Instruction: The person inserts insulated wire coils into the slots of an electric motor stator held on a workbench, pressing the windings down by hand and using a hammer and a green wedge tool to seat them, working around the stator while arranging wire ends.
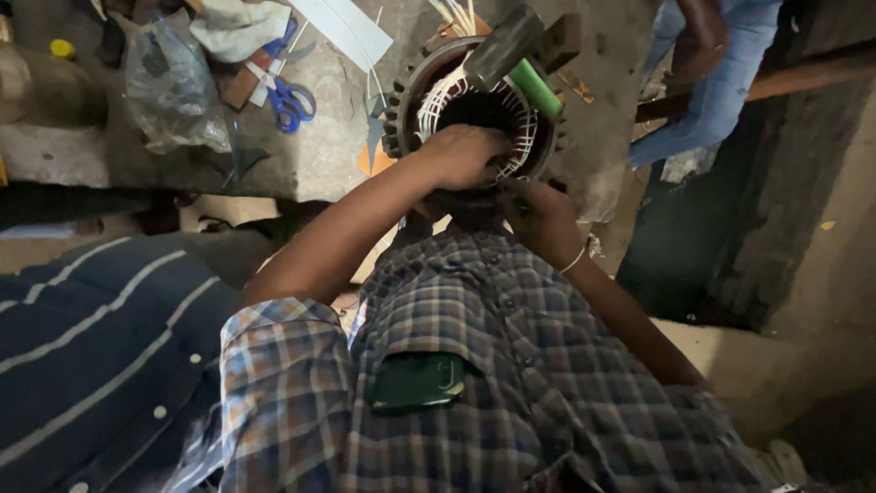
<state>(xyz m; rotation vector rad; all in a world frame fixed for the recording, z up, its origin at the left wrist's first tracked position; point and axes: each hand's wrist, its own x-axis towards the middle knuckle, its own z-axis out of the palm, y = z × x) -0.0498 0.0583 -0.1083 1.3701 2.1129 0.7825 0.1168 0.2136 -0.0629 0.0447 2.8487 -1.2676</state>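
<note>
Motor ring (415, 91), the round metal one with white strips poking out of its hole, stands on its edge at the front of the gray counter (319, 155), right in front of your chest. Your left hand (465, 153) is pushed into the hole, with the fingers curled in among the white strips. I cannot tell if they grip anything. Your right hand (538, 215) is low at the bottom edge of the ring, touching it. Its fingers are hidden, so I cannot tell if they squeeze or just rest.

A hammer (516, 50) with a dark head and a green handle lies across the top of the ring. Blue scissors (290, 100) and a clear plastic bag (169, 87) lie on the counter to the left. Another person in blue jeans (721, 82) stands at the far right.

You should find the ring heavy and stiff. The white strips look thin and bendy, so hold the thick metal rim, not them.
</note>
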